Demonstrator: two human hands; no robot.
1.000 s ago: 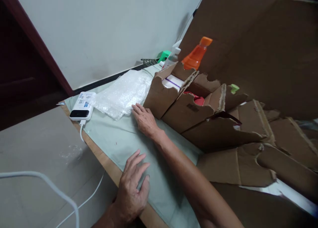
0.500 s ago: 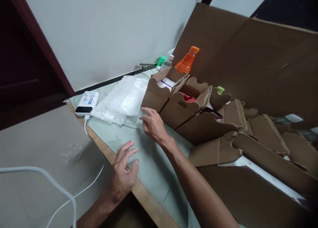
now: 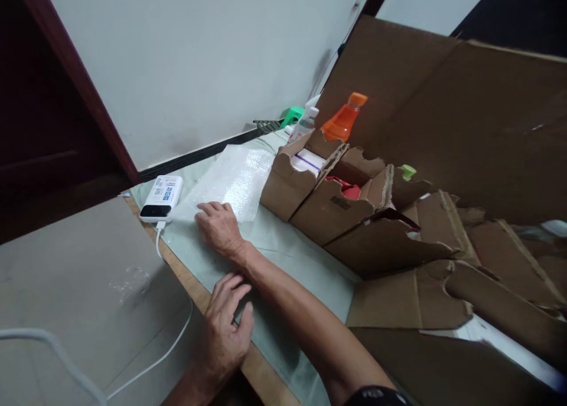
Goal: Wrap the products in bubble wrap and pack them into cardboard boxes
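Observation:
My right hand point(image 3: 219, 229) lies palm down on the near corner of a sheet of bubble wrap point(image 3: 234, 179), its fingers flat and together, pointing left. The wrap is spread on a pale green cloth point(image 3: 283, 258) over the table. My left hand point(image 3: 225, 323) rests open at the table's front edge, fingers spread on the cloth. A white power bank point(image 3: 162, 197) with a cable lies just left of the bubble wrap.
Torn cardboard boxes point(image 3: 336, 202) stand right of the hands, holding a white box and something red. An orange bottle point(image 3: 343, 120) and a clear bottle point(image 3: 303, 123) stand behind them. Large cardboard sheets point(image 3: 465, 117) lean at the right. A white cable point(image 3: 146, 367) hangs off the table.
My right hand has moved left from beside the cardboard box onto the near corner of the bubble wrap. My left hand has stayed at the table's edge.

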